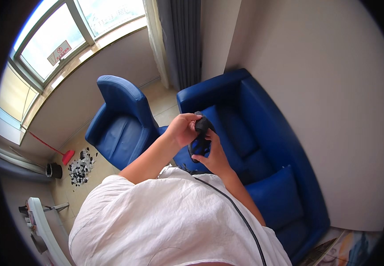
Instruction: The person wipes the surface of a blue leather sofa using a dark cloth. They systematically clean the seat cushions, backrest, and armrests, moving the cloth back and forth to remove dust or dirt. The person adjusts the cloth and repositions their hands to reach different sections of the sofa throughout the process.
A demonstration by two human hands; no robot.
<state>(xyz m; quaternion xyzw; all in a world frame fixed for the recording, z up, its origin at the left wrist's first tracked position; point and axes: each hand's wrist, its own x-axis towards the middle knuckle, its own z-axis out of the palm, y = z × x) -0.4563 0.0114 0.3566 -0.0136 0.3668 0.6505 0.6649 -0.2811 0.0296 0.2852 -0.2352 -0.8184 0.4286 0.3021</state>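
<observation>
Both my hands hold a black object with strap-like loops [202, 125] in front of my body, above the blue sofa. My left hand [184, 129] pinches its upper end between thumb and fingers. Lower down and to the right, my right hand [213, 151] grips the same object, its thumb at the lower loop. Blue sofa seat shows through the loop. What exactly the object is cannot be told. A black cable [238, 212] runs down over my white shirt.
A blue sofa [278, 133] stands against the right wall, a blue armchair [122, 133] to the left. Black and white scraps [81, 168] lie on the floor beside a red broom [68, 157] and a black bin [55, 170]. A white table [42, 222] is at lower left.
</observation>
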